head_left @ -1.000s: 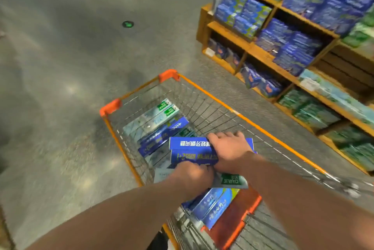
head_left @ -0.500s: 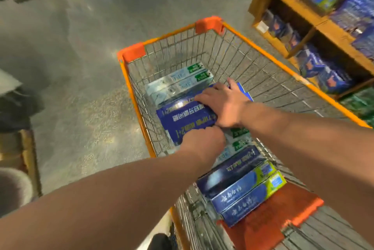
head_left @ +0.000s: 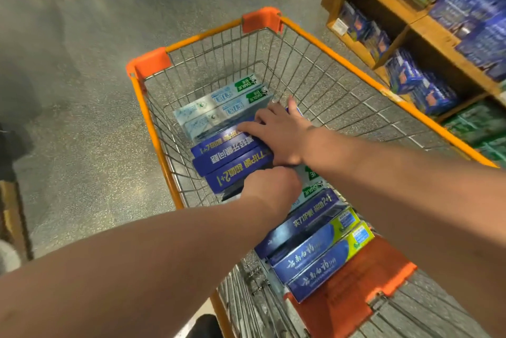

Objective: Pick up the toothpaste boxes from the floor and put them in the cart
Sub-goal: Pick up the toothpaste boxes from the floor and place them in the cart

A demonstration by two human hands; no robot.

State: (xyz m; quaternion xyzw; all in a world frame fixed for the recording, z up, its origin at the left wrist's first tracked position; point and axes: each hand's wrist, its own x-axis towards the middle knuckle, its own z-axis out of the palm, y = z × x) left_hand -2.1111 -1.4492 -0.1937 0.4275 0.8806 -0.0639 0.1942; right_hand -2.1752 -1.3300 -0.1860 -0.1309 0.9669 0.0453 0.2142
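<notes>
Low inside the wire cart (head_left: 342,62), stacked blue toothpaste boxes (head_left: 230,159) sat against paler boxes (head_left: 219,107). The right hand (head_left: 276,132) lay on top, fingers flat and together, apparently steadying them. The left hand (head_left: 269,187) clasped the near end, its fingers curled under and hidden, probably guiding the set-down.

Body check from my end: both arms are bare. The left forearm (head_left: 137,255) takes up the lower left of the frame and the right forearm (head_left: 410,187) the right side, with skin showing right out to the frame edges. The left hand (head_left: 271,187) and right hand (head_left: 276,135) are bare too. They're slightly motion-blurred and the nails are too soft to read. There's a dark rounded shape (head_left: 204,326) at bottom centre; can't tell if it's footwear.
</notes>
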